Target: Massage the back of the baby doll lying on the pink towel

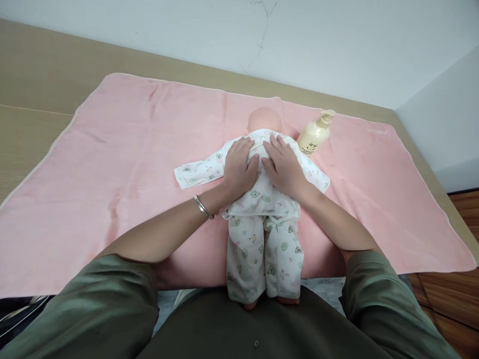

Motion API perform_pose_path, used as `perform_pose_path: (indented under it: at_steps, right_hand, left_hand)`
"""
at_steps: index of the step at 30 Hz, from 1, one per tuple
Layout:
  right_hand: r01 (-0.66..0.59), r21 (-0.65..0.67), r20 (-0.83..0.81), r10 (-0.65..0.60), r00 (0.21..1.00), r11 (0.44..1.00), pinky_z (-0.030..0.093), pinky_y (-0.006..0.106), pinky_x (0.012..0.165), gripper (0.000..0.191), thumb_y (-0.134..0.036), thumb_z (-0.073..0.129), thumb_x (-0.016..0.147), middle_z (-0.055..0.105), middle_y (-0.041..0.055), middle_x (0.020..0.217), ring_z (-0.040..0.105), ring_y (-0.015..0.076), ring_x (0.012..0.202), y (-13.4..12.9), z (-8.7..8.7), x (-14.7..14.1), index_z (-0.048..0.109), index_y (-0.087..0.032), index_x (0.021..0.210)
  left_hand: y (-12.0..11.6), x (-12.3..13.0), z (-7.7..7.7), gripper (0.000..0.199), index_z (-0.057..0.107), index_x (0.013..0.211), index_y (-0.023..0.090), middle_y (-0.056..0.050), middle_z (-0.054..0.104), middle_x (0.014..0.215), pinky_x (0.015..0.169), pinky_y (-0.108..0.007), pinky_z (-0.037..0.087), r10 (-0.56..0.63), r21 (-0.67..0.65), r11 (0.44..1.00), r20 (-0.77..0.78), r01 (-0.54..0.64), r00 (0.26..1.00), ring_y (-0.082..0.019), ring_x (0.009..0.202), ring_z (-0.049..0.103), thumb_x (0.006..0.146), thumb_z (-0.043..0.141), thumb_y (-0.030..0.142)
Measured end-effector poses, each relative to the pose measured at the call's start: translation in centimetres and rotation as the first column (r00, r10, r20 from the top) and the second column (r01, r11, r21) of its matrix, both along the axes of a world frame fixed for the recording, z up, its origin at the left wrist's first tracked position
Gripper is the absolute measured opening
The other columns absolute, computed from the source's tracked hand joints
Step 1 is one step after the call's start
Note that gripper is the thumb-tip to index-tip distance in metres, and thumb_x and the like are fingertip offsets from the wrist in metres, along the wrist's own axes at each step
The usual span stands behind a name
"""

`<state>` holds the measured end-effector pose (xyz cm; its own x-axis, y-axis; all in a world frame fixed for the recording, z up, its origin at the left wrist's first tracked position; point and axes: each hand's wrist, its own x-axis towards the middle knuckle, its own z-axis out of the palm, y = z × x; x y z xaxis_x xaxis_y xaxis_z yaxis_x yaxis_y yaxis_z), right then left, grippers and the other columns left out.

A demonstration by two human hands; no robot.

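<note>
A baby doll lies on a pink blanket, the bare back of its head at the top and its feet at the near edge. It wears a white printed top and matching trousers. My left hand rests flat on the left side of the doll's upper back, fingers extended. On the right side of the back lies my right hand, also flat with fingers extended. The thumbs are close together but apart. Neither hand grips anything.
The pink blanket covers much of the wooden table. A cream pump bottle lies tilted just right of the doll's shoulder. Behind the table is a white wall with a crack. Wooden flooring shows at the lower right.
</note>
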<state>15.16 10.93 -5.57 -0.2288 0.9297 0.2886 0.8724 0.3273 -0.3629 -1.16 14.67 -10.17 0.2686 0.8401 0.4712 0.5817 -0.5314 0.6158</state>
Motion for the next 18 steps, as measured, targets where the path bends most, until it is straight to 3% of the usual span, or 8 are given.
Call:
perform_pose_path:
  at_steps: [2,7,12,16,18]
  right_hand:
    - [-0.006,-0.044,-0.003,0.006,1.000,0.999,0.026,0.059,0.123,0.052,-0.038,0.034,0.099,0.039,0.0144,0.158,0.030,0.0307,0.151,0.05,-0.27,-0.08,0.046,-0.015,0.145]
    - [0.019,0.061,-0.040,-0.017,0.999,0.998,0.027,0.054,0.124,0.052,-0.032,0.035,0.098,0.037,0.0156,0.159,0.028,0.0270,0.152,0.05,0.01,-0.04,0.045,-0.013,0.145]
    - [-0.001,-0.057,-0.017,0.000,1.000,0.998,0.026,0.058,0.123,0.054,-0.038,0.032,0.099,0.040,0.0158,0.157,0.032,0.0305,0.150,-0.05,0.18,-0.13,0.047,-0.013,0.144]
    - [0.003,0.051,-0.074,0.001,0.997,0.999,0.023,0.054,0.126,0.055,-0.038,0.033,0.099,0.034,0.0125,0.161,0.024,0.0248,0.154,0.02,0.25,0.21,0.039,-0.016,0.150]
    - [0.004,0.010,-0.060,-0.004,0.998,1.000,0.020,0.056,0.126,0.057,-0.037,0.033,0.098,0.033,0.0145,0.161,0.022,0.0260,0.154,0.28,0.03,0.40,0.037,-0.013,0.150]
  left_hand:
    - [0.07,-0.01,0.01,0.045,0.056,0.130,0.015,-0.013,0.060,0.140,0.123,-0.050,0.035,-0.003,-0.003,1.000,-0.006,0.003,1.000,-0.027,0.138,0.050,0.097,0.036,0.038]
    - [-0.08,0.04,0.40,0.045,0.056,0.130,0.014,-0.014,0.059,0.141,0.124,-0.049,0.034,-0.010,-0.018,1.000,-0.021,0.010,1.000,-0.027,0.139,0.048,0.096,0.038,0.037]
    - [-0.16,0.06,0.51,0.046,0.056,0.131,0.013,-0.014,0.059,0.141,0.123,-0.049,0.036,-0.002,-0.030,1.000,-0.021,0.002,1.000,-0.027,0.138,0.050,0.095,0.038,0.035]
    - [-0.10,-0.04,0.33,0.045,0.056,0.131,0.015,-0.013,0.058,0.142,0.123,-0.050,0.036,-0.011,-0.016,1.000,-0.017,0.011,1.000,-0.027,0.139,0.049,0.096,0.038,0.037]
    - [-0.02,-0.04,0.22,0.045,0.056,0.131,0.015,-0.013,0.058,0.142,0.123,-0.050,0.035,-0.013,-0.012,1.000,-0.019,0.013,1.000,-0.027,0.139,0.049,0.096,0.038,0.037]
